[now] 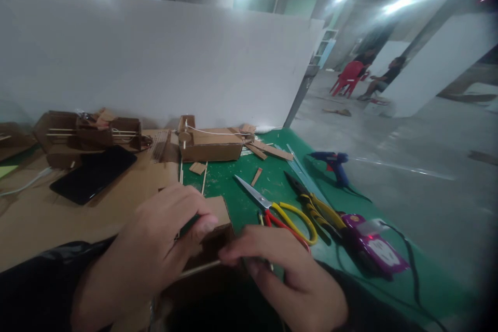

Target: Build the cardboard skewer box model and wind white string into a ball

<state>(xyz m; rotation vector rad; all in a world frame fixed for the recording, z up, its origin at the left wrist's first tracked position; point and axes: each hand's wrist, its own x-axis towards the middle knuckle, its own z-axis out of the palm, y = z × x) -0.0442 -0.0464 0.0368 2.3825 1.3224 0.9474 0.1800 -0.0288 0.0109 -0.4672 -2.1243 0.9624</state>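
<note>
A brown cardboard box (220, 211) sits at the front edge of the table, between my two hands. My left hand (155, 241) is over its left side, fingers curled with the thumb and index close together; whatever they pinch is too small to make out. On the right, my right hand (282, 264) has its fingertips at the box's right edge, near a thin light stick (202, 268) lying along the front. Its fingers are bent together, and what is between them is hidden. The lower part of the box is dark.
Scissors (268, 205), pliers (311, 202), a purple power strip (373, 246) and a blue glue gun (334, 163) lie right. Behind stand cardboard models (212, 145); a black tablet (95, 174) lies left. People sit in the far background.
</note>
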